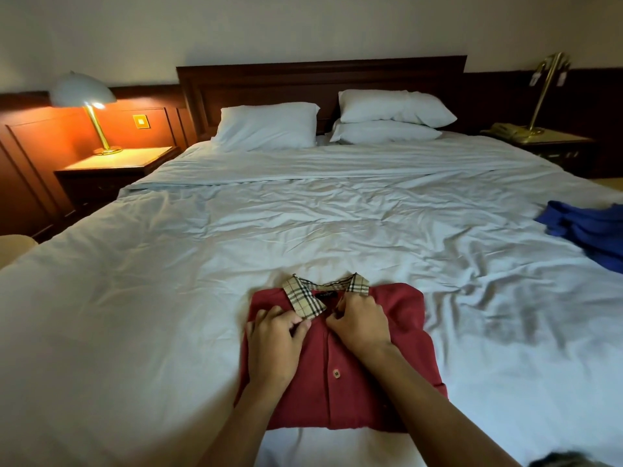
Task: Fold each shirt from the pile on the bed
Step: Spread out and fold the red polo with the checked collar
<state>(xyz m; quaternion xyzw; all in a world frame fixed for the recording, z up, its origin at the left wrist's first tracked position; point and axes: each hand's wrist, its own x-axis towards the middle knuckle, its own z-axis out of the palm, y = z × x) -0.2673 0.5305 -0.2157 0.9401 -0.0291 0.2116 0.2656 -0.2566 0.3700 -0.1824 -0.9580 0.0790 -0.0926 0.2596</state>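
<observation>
The room reads dim to me, with one warm source: the lit lamp [84, 92], far beyond the left grip [274, 338] and off to its left. It throws an orange glow on the wood panel [50, 136] behind it and a nearly blown-out patch on the tabletop [124, 160] beneath. Beyond both grips the bed sheet [337, 214] looks cool, bluish-grey, its creases drawn by soft shadows. The red shirt [371, 382] under the grips keeps its colour. Far to the right of the right grip [360, 321], the brass lamp [546, 92] corner sinks into dark. Wide-angle distortion bows the headboard [320, 72] and the bed's edges. Both grips look slightly smeared, and detail is soft overall.
</observation>
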